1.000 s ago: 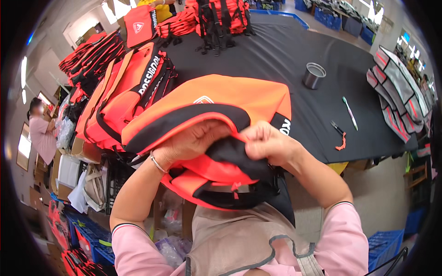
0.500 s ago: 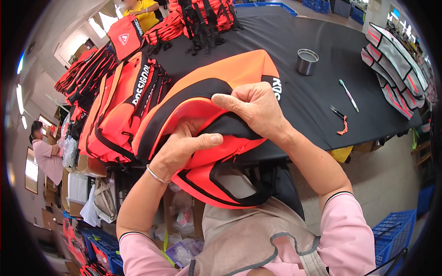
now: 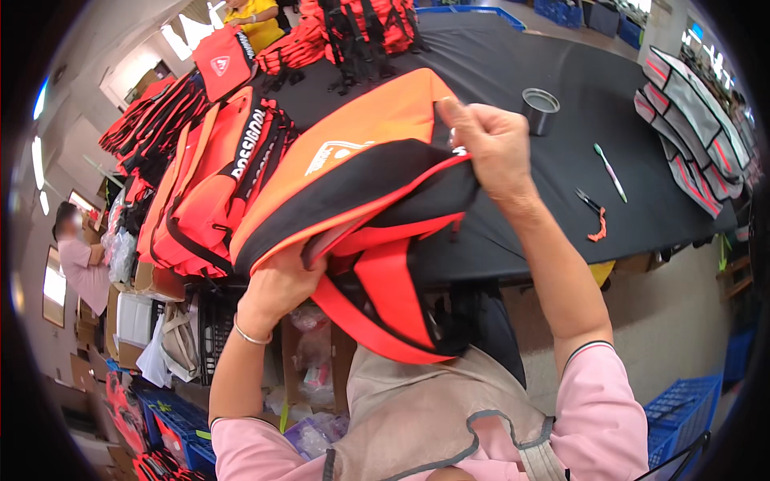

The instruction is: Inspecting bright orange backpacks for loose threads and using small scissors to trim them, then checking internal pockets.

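The right hand (image 3: pixel 491 148) pinches the edge of the orange bag (image 3: pixel 353 172); the left hand (image 3: pixel 285 289) has hidden fingers, grip unclear. Between the 2 hands, the bag overhangs the bench (image 3: pixel 489 68); a slackened pinch could let it slide off.

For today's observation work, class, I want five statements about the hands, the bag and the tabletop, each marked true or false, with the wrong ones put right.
1. The right hand grips the orange bag. True.
2. The left hand is well clear of the orange bag. False: the left hand is against the orange bag, its fingers partly hidden.
3. The toothbrush lies on the black tabletop. True.
4. The metal cup stands right of the toothbrush. False: the metal cup stands left of it.
5. A bracelet circles the left wrist. True.
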### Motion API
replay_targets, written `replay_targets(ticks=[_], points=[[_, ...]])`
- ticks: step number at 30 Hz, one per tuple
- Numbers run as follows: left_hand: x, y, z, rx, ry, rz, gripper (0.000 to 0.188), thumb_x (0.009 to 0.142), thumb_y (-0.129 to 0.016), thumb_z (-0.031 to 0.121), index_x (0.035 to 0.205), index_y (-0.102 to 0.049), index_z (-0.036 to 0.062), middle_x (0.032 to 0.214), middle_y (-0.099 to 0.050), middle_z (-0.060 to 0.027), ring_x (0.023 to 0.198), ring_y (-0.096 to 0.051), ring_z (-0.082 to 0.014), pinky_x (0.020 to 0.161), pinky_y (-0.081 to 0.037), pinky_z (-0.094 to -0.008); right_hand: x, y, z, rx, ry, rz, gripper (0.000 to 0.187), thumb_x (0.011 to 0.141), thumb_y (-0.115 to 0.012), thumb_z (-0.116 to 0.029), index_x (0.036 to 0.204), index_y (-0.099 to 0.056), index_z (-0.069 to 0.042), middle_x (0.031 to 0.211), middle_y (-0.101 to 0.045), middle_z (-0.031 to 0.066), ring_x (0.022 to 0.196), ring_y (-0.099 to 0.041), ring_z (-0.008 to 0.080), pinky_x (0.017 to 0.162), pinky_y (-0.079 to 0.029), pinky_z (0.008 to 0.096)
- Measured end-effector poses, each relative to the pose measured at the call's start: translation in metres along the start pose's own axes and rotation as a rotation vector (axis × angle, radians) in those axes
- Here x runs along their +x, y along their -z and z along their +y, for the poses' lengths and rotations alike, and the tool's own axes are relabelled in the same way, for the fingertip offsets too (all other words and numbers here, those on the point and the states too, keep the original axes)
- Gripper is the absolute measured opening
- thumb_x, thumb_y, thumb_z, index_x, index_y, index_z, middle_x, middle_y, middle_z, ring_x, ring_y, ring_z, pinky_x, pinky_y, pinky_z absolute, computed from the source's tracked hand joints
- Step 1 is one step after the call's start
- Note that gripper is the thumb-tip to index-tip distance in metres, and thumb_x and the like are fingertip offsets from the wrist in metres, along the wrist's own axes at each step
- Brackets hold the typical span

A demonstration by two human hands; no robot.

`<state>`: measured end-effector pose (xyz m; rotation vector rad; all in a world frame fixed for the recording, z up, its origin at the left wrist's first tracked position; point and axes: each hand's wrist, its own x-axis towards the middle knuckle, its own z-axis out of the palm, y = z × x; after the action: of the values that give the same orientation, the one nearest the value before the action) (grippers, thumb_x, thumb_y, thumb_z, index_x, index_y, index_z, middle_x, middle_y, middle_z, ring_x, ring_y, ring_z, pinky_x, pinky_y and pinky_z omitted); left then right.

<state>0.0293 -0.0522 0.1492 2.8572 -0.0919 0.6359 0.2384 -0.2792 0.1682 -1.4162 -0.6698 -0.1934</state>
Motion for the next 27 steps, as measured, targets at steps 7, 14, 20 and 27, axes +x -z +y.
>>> replay_targets(ticks=[7, 14, 20, 27], points=[[-0.005, 0.019, -0.01, -0.169, -0.027, 0.371, 0.012, 0.087, -0.07, 0.009, 0.082, -0.064, -0.0007, 0.067, -0.058, -0.0137, 0.06, -0.057, -0.0307, 0.056, -0.045, -0.0358, 0.01, 0.009, -0.001, -0.033, 0.064, 0.026, 0.046, 0.092, -0.07, -0.031, 0.058, -0.058, -0.003, 0.054, -0.047, -0.0064, 0.052, -0.035, 0.0021, 0.048, -0.026, 0.0233], [0.037, 0.034, 0.005, -0.901, 0.138, 0.064, 0.03, 0.101, -0.055, 0.017, 0.08, -0.057, -0.0049, 0.061, -0.046, -0.0059, 0.06, -0.043, -0.0097, 0.056, -0.04, -0.0271, 0.019, 0.026, 0.012, -0.417, 0.144, 0.16, 0.043, 0.094, -0.067, -0.033, 0.066, -0.059, -0.001, 0.062, -0.052, -0.0017, 0.056, -0.04, 0.0062, 0.052, -0.035, 0.0251], [0.08, 0.051, 0.034, -0.379, -0.313, 0.197, 0.019, 0.096, -0.055, 0.018, 0.1, -0.063, 0.0012, 0.081, -0.061, -0.0162, 0.073, -0.064, -0.0318, 0.062, -0.048, -0.0397, -0.02, -0.042, -0.095, -0.787, 0.914, -0.254, 0.044, 0.083, -0.073, -0.039, 0.1, -0.062, 0.0, 0.085, -0.064, 0.0136, 0.075, -0.063, 0.0292, 0.071, -0.051, 0.0401], [0.059, 0.044, 0.02, 0.049, -0.446, 0.513, 0.03, 0.082, -0.071, 0.012, 0.111, -0.066, 0.0084, 0.095, -0.065, -0.0073, 0.082, -0.063, -0.0234, 0.072, -0.05, -0.0349, -0.004, -0.025, -0.087, -0.613, 0.69, -0.263, 0.038, 0.07, -0.086, -0.023, 0.067, -0.055, -0.002, 0.06, -0.051, 0.0102, 0.049, -0.048, 0.023, 0.049, -0.04, 0.0326]])
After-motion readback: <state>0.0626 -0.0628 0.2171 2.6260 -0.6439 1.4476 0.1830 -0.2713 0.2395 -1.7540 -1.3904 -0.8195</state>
